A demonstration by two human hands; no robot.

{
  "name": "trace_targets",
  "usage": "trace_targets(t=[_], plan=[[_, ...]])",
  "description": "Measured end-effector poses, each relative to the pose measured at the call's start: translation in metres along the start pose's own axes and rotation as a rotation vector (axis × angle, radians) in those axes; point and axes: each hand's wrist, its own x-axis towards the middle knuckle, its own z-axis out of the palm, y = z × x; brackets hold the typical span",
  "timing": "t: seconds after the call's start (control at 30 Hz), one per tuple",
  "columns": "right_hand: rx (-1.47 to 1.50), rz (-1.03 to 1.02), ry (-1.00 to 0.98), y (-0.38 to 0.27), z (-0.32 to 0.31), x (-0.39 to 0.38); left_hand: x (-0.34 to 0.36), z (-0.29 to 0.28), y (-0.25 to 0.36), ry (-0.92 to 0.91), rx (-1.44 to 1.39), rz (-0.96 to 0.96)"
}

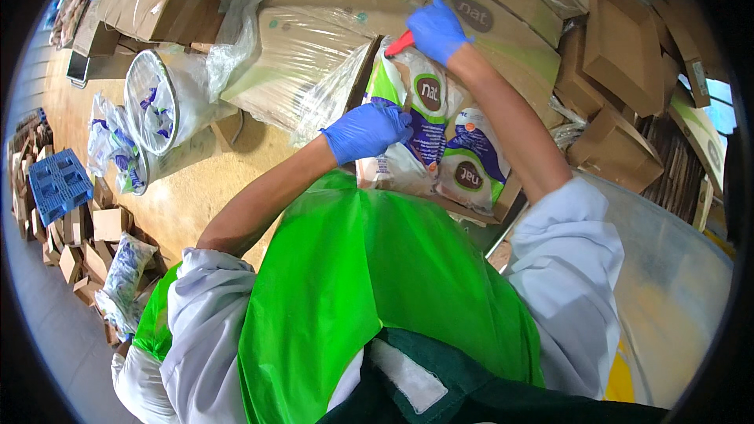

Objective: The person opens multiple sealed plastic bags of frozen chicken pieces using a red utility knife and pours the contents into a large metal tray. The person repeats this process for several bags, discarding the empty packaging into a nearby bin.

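An open cardboard box (507, 202) holds several plastic bags of pale product (479, 140) with white, purple and green printing. My left hand (363, 132), in a blue glove, has its fingers closed on the middle-left bag (416, 155). Higher up, my right hand (437, 31), also gloved in blue, grips a red tool (397, 45), its tip at the top of the upper-left bag near the box's back edge.
Wrapped cartons (298, 59) cover the back. Bag-lined hoops (153, 102) with plastic scraps stand left. Empty boxes (620, 47) pile at the right. A blue pallet (59, 184) and loose cardboard (110, 224) lie at far left, near a co-worker's green apron (157, 314).
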Motion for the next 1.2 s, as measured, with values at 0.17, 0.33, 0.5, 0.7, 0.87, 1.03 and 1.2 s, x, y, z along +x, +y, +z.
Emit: trace_targets(t=[0.17, 0.33, 0.5, 0.7, 0.87, 1.03, 1.2], plan=[[0.252, -0.089, 0.07, 0.002, 0.007, -0.097, -0.006, -0.003, -0.004, 0.08, -0.108, -0.024], [0.268, -0.104, -0.229, -0.085, 0.014, -0.148, 0.004, 0.01, -0.006, 0.037, -0.137, -0.103], [0.108, 0.52, -0.135, 0.006, 0.061, -0.198, 0.012, -0.007, 0.007, 0.018, -0.096, -0.081], [0.986, 0.624, -0.266, -0.038, 0.014, -0.251, 0.018, 0.011, 0.002, 0.006, 0.001, -0.251], [1.832, 0.67, -0.251, -0.155, 0.012, -0.258, 0.031, 0.016, 0.01, 0.051, -0.079, -0.353], [2.216, 1.04, -0.251, -0.173, -0.009, -0.239, 0.041, 0.023, 0.016, 0.064, -0.134, -0.392], [2.033, 1.019, -0.399, -0.177, -0.013, -0.242, 0.062, 0.024, 0.031, 0.066, -0.038, -0.376]])
